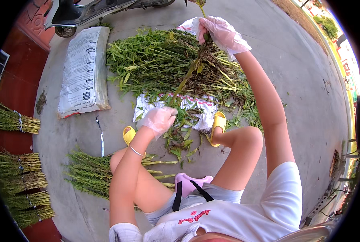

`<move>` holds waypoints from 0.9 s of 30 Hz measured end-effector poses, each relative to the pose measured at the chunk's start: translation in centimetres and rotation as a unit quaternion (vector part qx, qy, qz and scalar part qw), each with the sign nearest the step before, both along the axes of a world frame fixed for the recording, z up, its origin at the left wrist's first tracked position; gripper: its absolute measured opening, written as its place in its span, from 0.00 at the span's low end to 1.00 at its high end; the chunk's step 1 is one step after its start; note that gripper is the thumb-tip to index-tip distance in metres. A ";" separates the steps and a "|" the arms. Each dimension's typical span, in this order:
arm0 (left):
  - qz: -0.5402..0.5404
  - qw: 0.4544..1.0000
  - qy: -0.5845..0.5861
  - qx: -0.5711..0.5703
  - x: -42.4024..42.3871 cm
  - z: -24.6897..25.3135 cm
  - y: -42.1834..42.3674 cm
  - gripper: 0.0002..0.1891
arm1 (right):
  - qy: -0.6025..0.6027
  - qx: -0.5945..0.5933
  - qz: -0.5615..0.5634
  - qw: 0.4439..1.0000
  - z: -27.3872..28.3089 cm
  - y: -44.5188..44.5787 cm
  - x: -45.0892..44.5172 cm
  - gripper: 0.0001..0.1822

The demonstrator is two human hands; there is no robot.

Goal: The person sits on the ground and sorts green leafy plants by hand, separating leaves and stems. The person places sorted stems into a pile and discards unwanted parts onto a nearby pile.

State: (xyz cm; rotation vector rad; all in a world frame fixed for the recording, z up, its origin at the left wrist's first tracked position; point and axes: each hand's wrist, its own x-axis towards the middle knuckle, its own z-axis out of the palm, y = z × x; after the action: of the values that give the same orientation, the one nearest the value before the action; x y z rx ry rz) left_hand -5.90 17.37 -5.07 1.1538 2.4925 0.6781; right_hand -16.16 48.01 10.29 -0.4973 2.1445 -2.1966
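Observation:
Both hands wear clear plastic gloves. A long plant stalk (183,84) runs slantwise between them. Near its lower end, my left hand (161,120) is closed round it. Higher up, my right hand (220,34) grips the stalk, with dark, wilted leaves bunched just below the fingers. Beneath the stalk lies a large heap of leafy green stalks (155,57), its right part browner. A white plastic sack (202,110) lies flat under the near edge of the heap, with loose leaves on it. More plucked leaves (180,145) are scattered on the concrete between the feet.
A smaller pile of stalks (89,172) lies beside my left leg. A full printed sack (81,69) lies left of the heap, near a parked scooter (77,15). Tied bundles (22,181) line the far left wall. Yellow slippers (219,124) and a pink stool (187,181) are close by.

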 end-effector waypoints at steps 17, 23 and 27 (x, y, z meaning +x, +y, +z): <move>0.103 0.814 -0.433 0.372 2.8 1.3 1.9 0.18 | -0.250 -0.144 -0.021 0.957 -7.1 -9.9 13.4 0.21; 0.098 0.795 -0.448 0.396 1.8 2.5 2.4 0.18 | -0.098 0.030 -0.020 0.995 -11.2 -6.2 11.7 0.18; 0.124 0.800 -0.448 0.378 1.5 3.0 2.4 0.16 | -0.155 0.086 -0.050 0.983 -9.7 -7.0 11.6 0.17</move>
State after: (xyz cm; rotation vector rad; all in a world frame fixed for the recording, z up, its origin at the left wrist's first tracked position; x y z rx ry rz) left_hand -4.43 19.80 -2.08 0.4379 1.5333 1.8768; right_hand -4.55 40.97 0.58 -0.0353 2.1971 -1.9522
